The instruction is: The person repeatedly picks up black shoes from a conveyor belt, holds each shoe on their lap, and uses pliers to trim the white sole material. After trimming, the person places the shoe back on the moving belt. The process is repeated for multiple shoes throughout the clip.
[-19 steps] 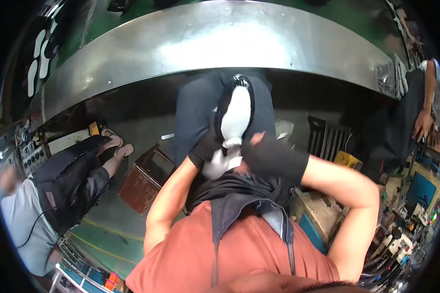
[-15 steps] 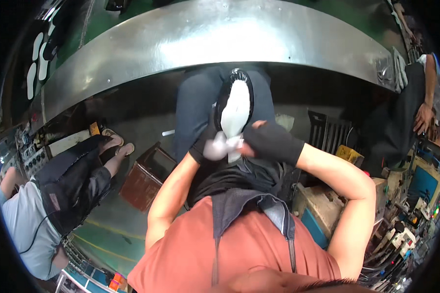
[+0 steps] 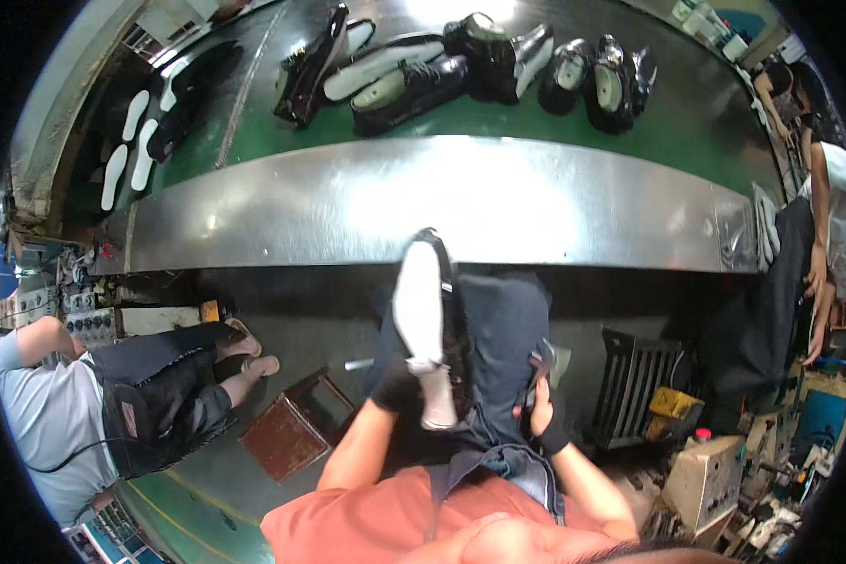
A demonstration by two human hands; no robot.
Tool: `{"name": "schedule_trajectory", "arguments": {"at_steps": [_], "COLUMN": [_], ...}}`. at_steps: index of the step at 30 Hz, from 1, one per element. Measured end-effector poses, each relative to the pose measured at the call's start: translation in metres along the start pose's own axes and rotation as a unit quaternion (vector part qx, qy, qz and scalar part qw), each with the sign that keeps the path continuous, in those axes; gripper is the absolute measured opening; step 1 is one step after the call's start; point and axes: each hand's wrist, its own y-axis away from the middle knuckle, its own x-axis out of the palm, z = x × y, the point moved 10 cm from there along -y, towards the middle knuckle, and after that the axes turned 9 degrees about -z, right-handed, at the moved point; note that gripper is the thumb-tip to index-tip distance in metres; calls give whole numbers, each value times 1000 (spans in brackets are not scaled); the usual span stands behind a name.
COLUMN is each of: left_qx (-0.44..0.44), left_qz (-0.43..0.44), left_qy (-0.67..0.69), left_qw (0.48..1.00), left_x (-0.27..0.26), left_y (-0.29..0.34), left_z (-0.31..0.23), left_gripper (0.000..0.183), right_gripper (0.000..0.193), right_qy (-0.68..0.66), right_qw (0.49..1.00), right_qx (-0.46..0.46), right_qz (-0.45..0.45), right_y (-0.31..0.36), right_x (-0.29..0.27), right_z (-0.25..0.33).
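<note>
My left hand (image 3: 397, 383), in a black glove, grips a black shoe (image 3: 428, 324) with a white insole, held upright over my lap with its toe pointing away from me. My right hand (image 3: 540, 406), also with a black wrist cover, has dropped to my right thigh and holds a small dark tool; what the tool is I cannot make out. Beyond my knees runs a steel table edge (image 3: 461, 202), and behind it a green conveyor belt (image 3: 348, 122) carries several black shoes (image 3: 414, 80).
A seated person in a grey shirt (image 3: 38, 414) is at my left, feet by a rusty red box (image 3: 296, 428). Another person (image 3: 822, 244) stands at the right edge. A black crate (image 3: 634, 381) and cluttered boxes sit at my right.
My head has lifted, bringing the conveyor and its shoes into view. My right hand has come off the shoe and moved down to my right thigh; the left hand keeps the shoe.
</note>
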Motion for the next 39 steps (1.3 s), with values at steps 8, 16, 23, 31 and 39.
{"name": "schedule_trajectory", "arguments": {"at_steps": [8, 16, 23, 31, 39], "left_qx": [110, 342, 244, 199, 494], "left_qz": [-217, -191, 108, 44, -102], "left_qy": [-321, -428, -293, 65, -155], "left_qw": [915, 815, 918, 977, 849], "left_x": [-199, 26, 360, 434, 428], "left_y": [-230, -300, -278, -441, -342], "left_z": [-351, -448, -206, -140, -185], "left_gripper": [48, 40, 77, 60, 25], "right_gripper": [55, 37, 53, 49, 51], "right_qy": [-49, -101, -74, -108, -179], "right_qw": [999, 991, 977, 960, 977], "right_qx": [-19, -51, -178, -258, -98], "right_qz": [8, 76, 94, -21, -64], "right_y": [-13, -4, -8, -20, -45], "right_x": [0, 7, 17, -22, -55], "right_z": [-5, 59, 60, 80, 27]}}
